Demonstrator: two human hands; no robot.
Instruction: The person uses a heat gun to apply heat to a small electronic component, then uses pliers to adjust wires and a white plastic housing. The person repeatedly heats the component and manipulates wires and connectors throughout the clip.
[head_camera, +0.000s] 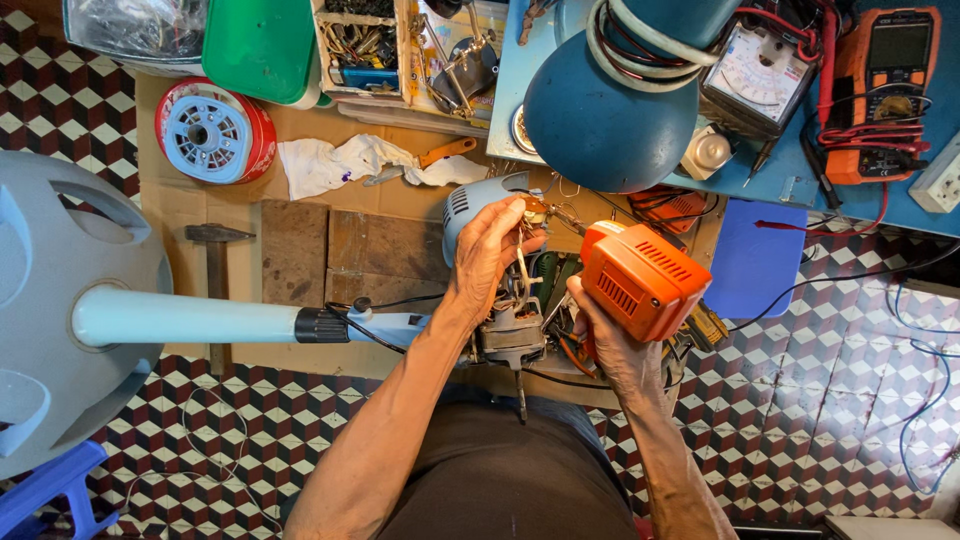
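My right hand (612, 352) grips an orange soldering gun (642, 278), its tip pointing left toward the wires. My left hand (490, 250) pinches thin wires and a small brown part (533, 208) above an exposed fan motor (512, 332). The motor sits at the top of a pale blue fan pole (190, 317) that lies across the work area, its round grey base (70, 300) at the left. A pale blue motor cover (472, 200) lies just behind my left hand.
A blue desk lamp (600, 120) hangs over the bench. Two multimeters, one analog (757, 72) and one orange (885, 90), sit on the blue table at right. A hammer (216, 262), white rag (345, 162), solder spool (215, 132) and parts tray (362, 45) lie on the cardboard.
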